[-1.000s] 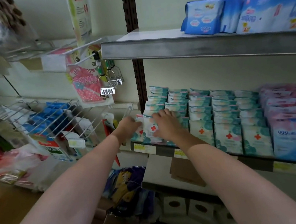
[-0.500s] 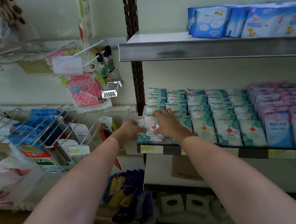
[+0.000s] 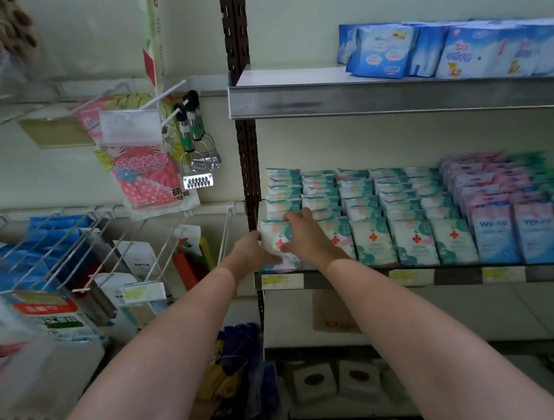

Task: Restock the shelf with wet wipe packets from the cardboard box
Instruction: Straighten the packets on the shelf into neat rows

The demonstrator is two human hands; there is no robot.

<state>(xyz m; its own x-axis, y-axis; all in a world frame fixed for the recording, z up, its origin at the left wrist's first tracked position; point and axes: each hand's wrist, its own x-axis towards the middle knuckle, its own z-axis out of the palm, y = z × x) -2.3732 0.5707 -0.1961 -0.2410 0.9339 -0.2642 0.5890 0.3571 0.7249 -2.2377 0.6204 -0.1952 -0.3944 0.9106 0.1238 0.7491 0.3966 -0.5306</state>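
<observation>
My left hand [image 3: 251,252]: grips the left edge of the front wipe packet [image 3: 277,244], thumb along its side.
My right hand [image 3: 302,238]: fingers curled over the same packet's top, pressing it into the leftmost row.
Shelf lip [image 3: 344,276]: just below my hands; packet sits tilted at it and may tip forward off it if I let go early.
Rows behind my fingers [image 3: 321,191]: packed tight; pushing hard could topple them.
Cardboard box: not in view.

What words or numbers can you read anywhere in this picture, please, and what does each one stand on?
"999": on the two pale blue wipe packets at the shelf front.
"FASHION DESIGN", faint: on the pink hanging packet.
Red crosses, lettering below blurred: on the teal-and-white wet wipe packets.
Yellow shelf price labels: too small.
Blue packs on the upper shelf: blurred.
</observation>
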